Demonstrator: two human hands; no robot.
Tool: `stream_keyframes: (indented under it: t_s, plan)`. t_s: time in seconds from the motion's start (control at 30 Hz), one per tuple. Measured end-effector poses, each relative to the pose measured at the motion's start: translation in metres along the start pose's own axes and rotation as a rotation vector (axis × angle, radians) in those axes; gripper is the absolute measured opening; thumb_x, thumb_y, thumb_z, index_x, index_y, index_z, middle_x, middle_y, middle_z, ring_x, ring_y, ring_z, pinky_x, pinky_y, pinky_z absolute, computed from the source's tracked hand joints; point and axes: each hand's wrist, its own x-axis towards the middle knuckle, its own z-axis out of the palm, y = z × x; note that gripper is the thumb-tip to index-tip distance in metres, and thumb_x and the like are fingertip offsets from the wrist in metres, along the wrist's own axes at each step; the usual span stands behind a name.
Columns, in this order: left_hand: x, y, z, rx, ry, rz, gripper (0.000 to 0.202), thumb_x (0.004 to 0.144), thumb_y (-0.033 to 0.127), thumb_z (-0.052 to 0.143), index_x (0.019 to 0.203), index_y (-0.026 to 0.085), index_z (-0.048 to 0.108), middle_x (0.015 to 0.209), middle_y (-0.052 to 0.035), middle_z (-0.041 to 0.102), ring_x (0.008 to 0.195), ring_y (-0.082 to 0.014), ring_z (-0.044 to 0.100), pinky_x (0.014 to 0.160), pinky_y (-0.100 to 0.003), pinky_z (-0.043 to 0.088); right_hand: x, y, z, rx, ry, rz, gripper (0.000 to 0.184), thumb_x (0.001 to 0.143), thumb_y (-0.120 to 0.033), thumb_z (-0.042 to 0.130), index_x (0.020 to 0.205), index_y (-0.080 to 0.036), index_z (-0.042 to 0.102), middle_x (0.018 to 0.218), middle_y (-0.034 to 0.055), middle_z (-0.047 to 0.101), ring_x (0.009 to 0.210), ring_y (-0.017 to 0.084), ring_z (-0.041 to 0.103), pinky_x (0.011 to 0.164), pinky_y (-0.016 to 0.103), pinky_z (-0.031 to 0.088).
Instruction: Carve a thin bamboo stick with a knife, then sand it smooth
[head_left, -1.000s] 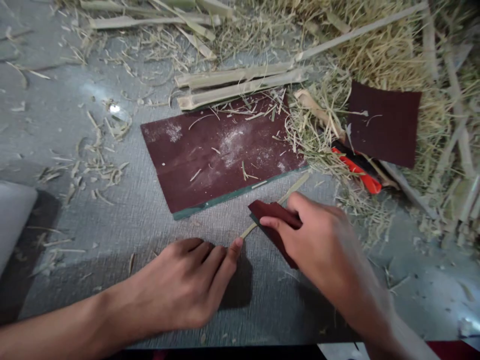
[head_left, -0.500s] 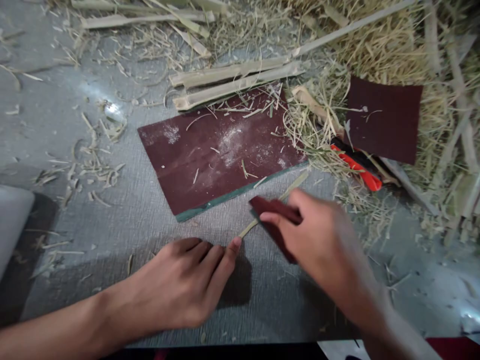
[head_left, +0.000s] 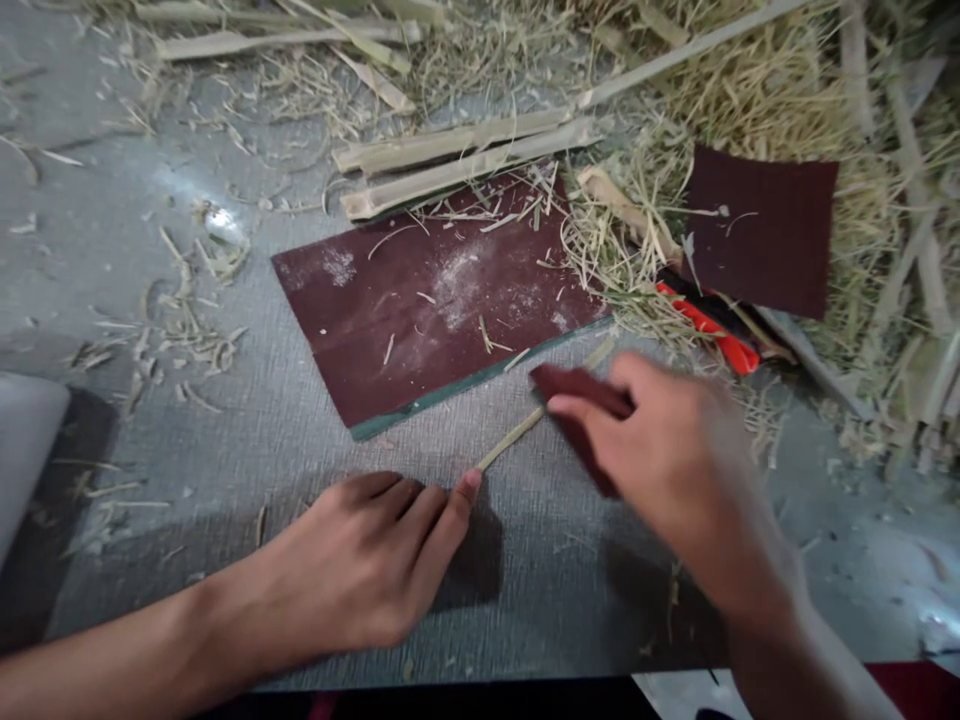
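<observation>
Near the middle of the table, my left hand [head_left: 382,560] is closed, its thumb and fingertips pinching the near end of a thin pale bamboo strip [head_left: 514,437]. The strip slants up to the right. My right hand [head_left: 667,450] grips a folded piece of dark red sandpaper [head_left: 581,425], which wraps round the strip partway along. The strip's far end shows beyond the fold. Just behind my hands a large dark red sandpaper sheet [head_left: 420,350] lies flat, dusted with pale powder and a few shavings. Its near edge curls to show a green backing.
Split bamboo pieces [head_left: 465,165] lie across the sheet's far edge. At the right, a red-and-black handled tool [head_left: 709,325] sits partly under a smaller sandpaper square [head_left: 765,235]. A large heap of shavings [head_left: 735,110] covers the back right. A pale object's corner [head_left: 26,440] shows at the left.
My right hand and the folded sandpaper have slid up and to the right along the strip, baring more of it near my left hand. My left hand stays in place.
</observation>
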Motion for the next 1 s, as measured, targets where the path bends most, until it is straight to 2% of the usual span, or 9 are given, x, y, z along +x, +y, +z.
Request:
stream_keyframes:
  t_s: [0.1,0.27,0.33,0.4,0.53,0.67,0.87,0.93,1.0]
  plan:
    - [0.000,-0.001,0.000,-0.008,0.007,0.004,0.031,0.093,0.004,0.025,0.109,-0.005,0.050,0.063,-0.0057,0.063,0.052,-0.0158,0.062,0.047,-0.027,0.053,0.000,0.000,0.000,0.075,-0.121,-0.064,0.035,0.077,-0.039,0.066,0.061,-0.020,0.042,0.047,-0.0070,0.043,0.042,0.007,0.031,0.043,0.022,0.019]
    - [-0.001,0.000,0.002,0.014,0.001,-0.005,0.032,0.092,0.004,0.025,0.112,-0.006,0.048,0.066,-0.0061,0.064,0.053,-0.0157,0.061,0.047,-0.028,0.053,0.002,0.005,0.000,-0.019,0.032,0.116,0.040,0.075,-0.046,0.066,0.059,-0.021,0.040,0.049,-0.0064,0.041,0.043,0.008,0.028,0.043,0.023,0.020]
    - [-0.002,0.000,0.003,0.006,-0.004,0.000,0.031,0.092,0.003,0.027,0.111,-0.006,0.049,0.065,-0.0056,0.063,0.051,-0.0152,0.060,0.046,-0.027,0.052,0.002,0.005,0.000,0.053,-0.084,0.003,0.035,0.080,-0.043,0.061,0.061,-0.021,0.042,0.049,-0.0060,0.043,0.044,0.008,0.032,0.045,0.023,0.022]
    - [-0.002,-0.001,0.003,0.003,-0.013,0.001,0.031,0.092,0.003,0.027,0.112,-0.006,0.049,0.066,-0.0058,0.063,0.052,-0.0151,0.060,0.046,-0.027,0.052,0.002,0.006,0.000,0.054,-0.130,-0.034,0.033,0.082,-0.042,0.059,0.062,-0.021,0.043,0.049,-0.0056,0.043,0.045,0.009,0.034,0.045,0.023,0.023]
    - [-0.002,-0.002,0.002,0.008,-0.023,0.006,0.032,0.092,0.004,0.027,0.115,-0.005,0.047,0.069,-0.0073,0.065,0.055,-0.0161,0.061,0.048,-0.028,0.053,0.003,0.012,0.002,-0.052,0.057,0.127,0.041,0.074,-0.048,0.066,0.059,-0.021,0.040,0.048,-0.0060,0.039,0.042,0.009,0.028,0.044,0.024,0.020]
    - [-0.002,-0.001,-0.001,0.000,-0.021,0.014,0.030,0.091,0.003,0.028,0.112,-0.006,0.049,0.065,-0.0060,0.063,0.053,-0.0159,0.061,0.047,-0.028,0.053,0.000,0.008,0.002,0.080,-0.081,-0.077,0.036,0.081,-0.046,0.059,0.061,-0.021,0.042,0.049,-0.0051,0.043,0.043,0.009,0.034,0.045,0.024,0.022]
    - [-0.002,0.000,0.000,0.036,-0.018,-0.008,0.033,0.092,0.003,0.023,0.112,-0.004,0.048,0.066,-0.0065,0.064,0.052,-0.0157,0.061,0.045,-0.027,0.051,0.000,0.003,-0.001,0.025,0.026,0.033,0.040,0.078,-0.043,0.064,0.061,-0.021,0.037,0.049,-0.0062,0.043,0.042,0.007,0.029,0.042,0.021,0.019]
    - [-0.003,0.000,0.001,0.026,-0.017,-0.004,0.032,0.092,0.003,0.024,0.111,-0.004,0.049,0.065,-0.0061,0.064,0.052,-0.0158,0.061,0.046,-0.028,0.052,-0.001,0.001,0.000,0.108,-0.085,-0.060,0.034,0.081,-0.039,0.063,0.064,-0.020,0.041,0.052,-0.0054,0.049,0.043,0.007,0.034,0.043,0.021,0.020]
    - [-0.004,0.000,0.002,0.026,-0.018,-0.005,0.032,0.091,0.002,0.025,0.112,-0.005,0.048,0.066,-0.0064,0.064,0.053,-0.0161,0.061,0.046,-0.028,0.053,-0.001,0.001,0.000,0.138,-0.114,-0.093,0.033,0.081,-0.039,0.063,0.064,-0.020,0.042,0.054,-0.0049,0.051,0.044,0.007,0.037,0.044,0.021,0.021]
